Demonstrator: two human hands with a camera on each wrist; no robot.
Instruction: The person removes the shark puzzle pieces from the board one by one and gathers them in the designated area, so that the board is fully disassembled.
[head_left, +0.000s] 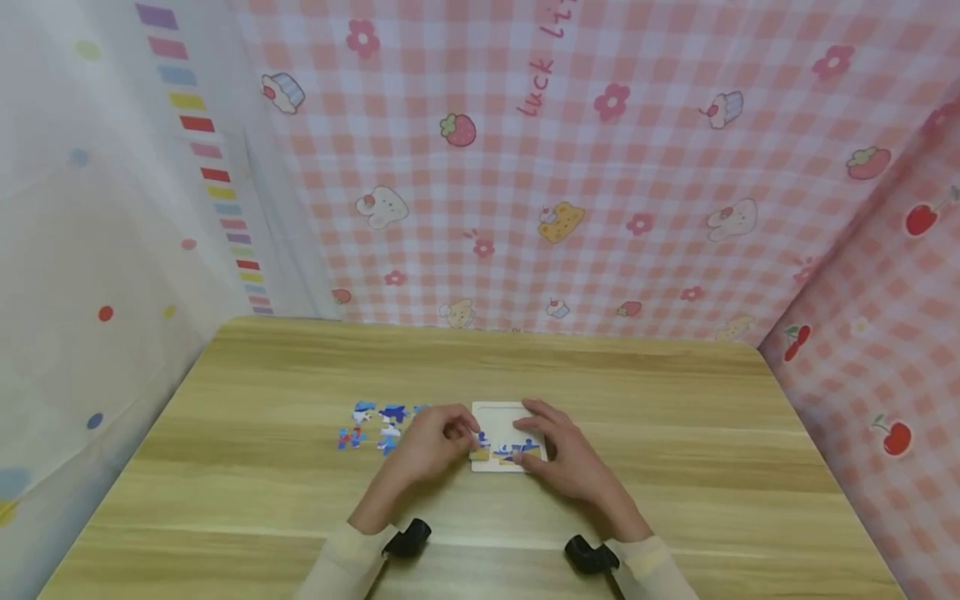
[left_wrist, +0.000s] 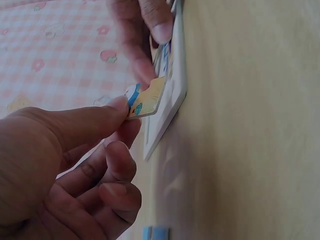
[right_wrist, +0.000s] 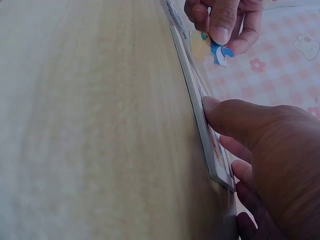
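A white puzzle tray (head_left: 498,414) lies flat on the wooden table (head_left: 675,417), with a few blue and yellow pieces along its near side. My left hand (head_left: 468,435) pinches a yellow and blue puzzle piece (left_wrist: 147,100) between thumb and forefinger at the tray's left edge (left_wrist: 172,107). The same piece (right_wrist: 219,52) shows in the right wrist view, held just over the tray (right_wrist: 192,95). My right hand (head_left: 551,433) rests on the tray's right part with its fingers laid across it. Its thumb (right_wrist: 225,115) presses the tray's near rim.
Several loose blue, white and red puzzle pieces (head_left: 375,425) lie on the table left of the tray; one (left_wrist: 155,232) shows below the left hand. Pink checked cloth (head_left: 600,167) walls the back and right, a pale curtain (head_left: 90,250) the left.
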